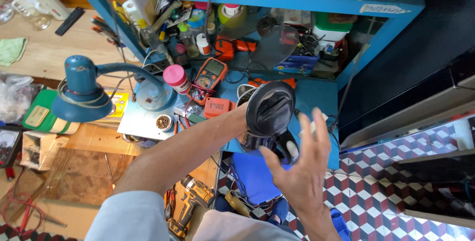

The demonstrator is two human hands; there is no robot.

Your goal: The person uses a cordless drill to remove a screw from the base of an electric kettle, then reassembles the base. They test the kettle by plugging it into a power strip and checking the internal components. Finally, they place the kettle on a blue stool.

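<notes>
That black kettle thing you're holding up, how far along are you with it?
Done: the black kettle is off the blue workbench and tipped, base toward the camera. In hand: the left hand grips its far side, while the right hand is open beside its handle. Left: the orange multimeter lies unused on the bench.

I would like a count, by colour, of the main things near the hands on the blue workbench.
Black: 1, the kettle at the left hand, with the right hand open beside it.
Orange: 2, the multimeter and the small box.
Blue: 1, the desk lamp.
Pink: 1, the pink-capped jar.
Total: 5
</notes>
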